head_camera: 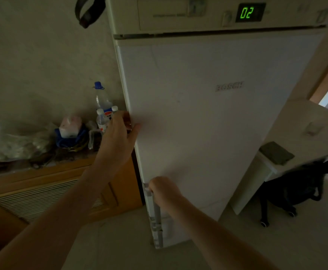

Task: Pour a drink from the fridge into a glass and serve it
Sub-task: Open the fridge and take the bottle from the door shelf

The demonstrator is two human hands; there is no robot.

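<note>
- Fridge point(208, 123): white upright unit filling the centre of the view, door shut; a green "02" display point(247, 12) glows on its top panel.
- Right hand point(164, 190): fingers closed around the vertical handle point(156, 213) on the door's left edge, low down.
- Left hand point(120, 131): higher on the same edge, fingers curled round it and thumb pressed on the door front.
- Plastic bottles point(102, 108): standing just beside the fridge on a cluttered wooden counter point(42, 172), behind the left hand.
- Black bag point(303, 186): on the floor at right.
</note>
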